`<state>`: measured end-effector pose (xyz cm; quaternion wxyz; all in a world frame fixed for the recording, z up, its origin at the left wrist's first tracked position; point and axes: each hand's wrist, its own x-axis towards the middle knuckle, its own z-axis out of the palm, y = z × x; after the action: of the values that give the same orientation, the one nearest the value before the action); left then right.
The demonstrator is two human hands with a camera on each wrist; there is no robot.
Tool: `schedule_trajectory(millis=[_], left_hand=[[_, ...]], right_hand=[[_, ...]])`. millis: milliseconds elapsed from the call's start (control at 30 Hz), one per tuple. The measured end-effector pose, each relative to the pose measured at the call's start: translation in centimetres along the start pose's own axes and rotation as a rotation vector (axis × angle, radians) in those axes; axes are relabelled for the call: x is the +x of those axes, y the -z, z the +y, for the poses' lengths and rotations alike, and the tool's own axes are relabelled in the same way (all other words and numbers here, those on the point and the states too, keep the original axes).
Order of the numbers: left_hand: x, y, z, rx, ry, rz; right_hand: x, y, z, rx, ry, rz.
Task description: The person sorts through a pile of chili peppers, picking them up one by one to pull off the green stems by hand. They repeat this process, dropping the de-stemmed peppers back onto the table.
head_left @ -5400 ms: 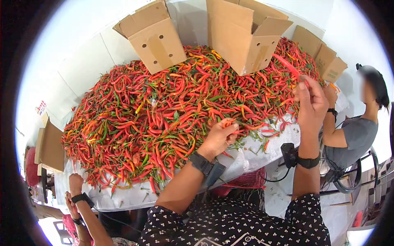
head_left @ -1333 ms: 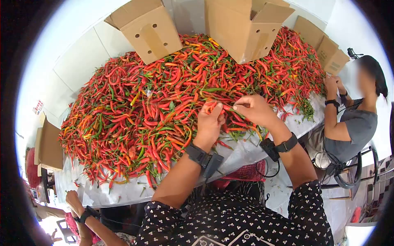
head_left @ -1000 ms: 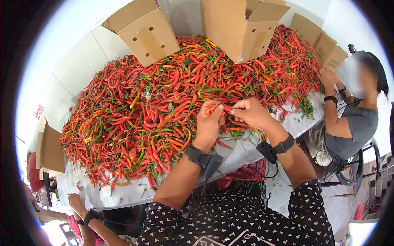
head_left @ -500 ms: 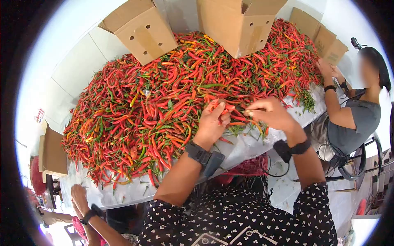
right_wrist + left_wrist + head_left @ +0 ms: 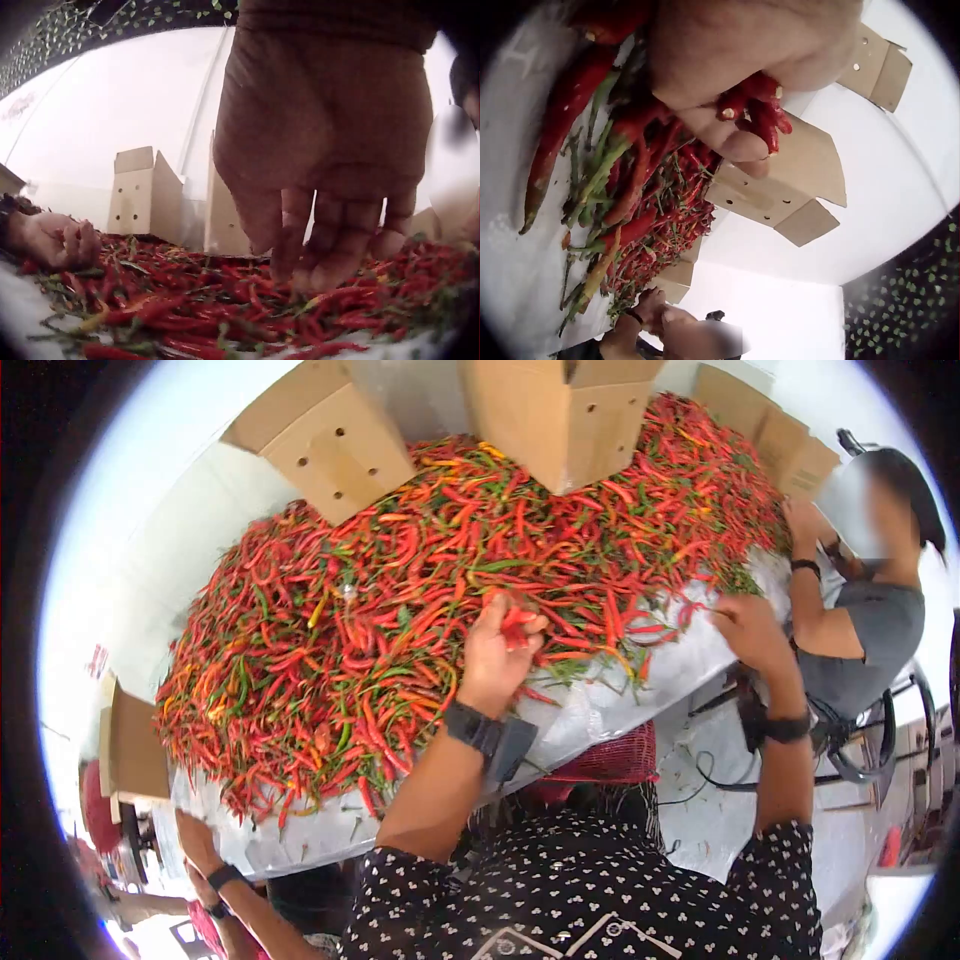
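My left hand (image 5: 492, 668) is held over the front of a large heap of red chillies (image 5: 400, 575), palm up. Its curled fingers hold several red chillies (image 5: 516, 628). In the left wrist view, the pale cut-looking ends of these held chillies (image 5: 762, 112) stick out above the fingers. Off to the right, near the table's front edge, is my right hand (image 5: 755, 632), apart from the left. The right wrist view has this hand (image 5: 322, 165) with fingers hanging down loosely over the chillies, gaps between some of them and nothing visible in its grasp.
Two open cardboard boxes (image 5: 345, 455) (image 5: 560, 425) stand behind the heap. Green stems (image 5: 738, 580) lie on the white plastic sheet (image 5: 590, 710) at the right front. Another person (image 5: 860, 610) sits at the right; another person's arms (image 5: 240, 900) show at lower left.
My right hand came in to the left hand, then drew away to the right. Earlier it was raised with a red chilli. The left hand keeps its chillies, its palm now turned up more.
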<state>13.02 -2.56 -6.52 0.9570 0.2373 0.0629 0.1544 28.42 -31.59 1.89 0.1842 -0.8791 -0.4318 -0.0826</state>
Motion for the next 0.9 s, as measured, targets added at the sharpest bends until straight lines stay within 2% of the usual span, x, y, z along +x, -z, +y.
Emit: schedule_trajectory(millis=[33, 67, 167, 233, 367, 433, 567, 667, 767, 833, 867, 900], left_hand=[[-0.2, -0.1, 0.2, -0.008, 0.003, -0.02], [-0.3, -0.3, 0.3, 0.003, 0.0, 0.023], [-0.3, 0.1, 0.3, 0.02, -0.012, -0.006], [-0.5, -0.6, 0.4, 0.047, 0.001, 0.031], [-0.5, -0.8, 0.4, 0.088, 0.004, 0.04], [-0.5, -0.9, 0.4, 0.101, 0.012, 0.048], [-0.5, -0.8, 0.3, 0.1, 0.007, 0.033], [-0.5, -0.8, 0.3, 0.099, 0.017, 0.003], [-0.5, -0.9, 0.3, 0.109, 0.016, 0.012], [-0.4, -0.8, 0.3, 0.106, 0.024, -0.027], [-0.4, -0.7, 0.3, 0.105, 0.025, -0.03], [-0.4, -0.7, 0.3, 0.114, 0.024, -0.019]], right_hand=[[0.8, -0.7, -1.4, 0.081, 0.018, 0.016], [1.9, -1.7, -1.2, 0.071, 0.054, -0.057], [4.6, -4.4, -1.9, 0.006, 0.019, -0.092], [6.1, -6.0, -2.1, 0.122, -0.029, -0.013], [7.8, -7.7, -2.2, 0.029, -0.081, 0.044], [8.4, -8.3, -2.0, -0.031, 0.025, 0.025], [8.4, -8.3, -1.4, -0.04, 0.006, -0.048], [7.3, -7.6, -1.3, -0.074, 0.065, -0.069], [6.6, -6.3, -1.7, -0.024, 0.1, -0.167], [6.4, -5.9, -1.5, 0.153, 0.1, -0.283], [6.6, -6.1, -1.3, 0.151, 0.099, -0.282], [7.0, -6.3, -1.2, 0.269, 0.048, -0.214]])
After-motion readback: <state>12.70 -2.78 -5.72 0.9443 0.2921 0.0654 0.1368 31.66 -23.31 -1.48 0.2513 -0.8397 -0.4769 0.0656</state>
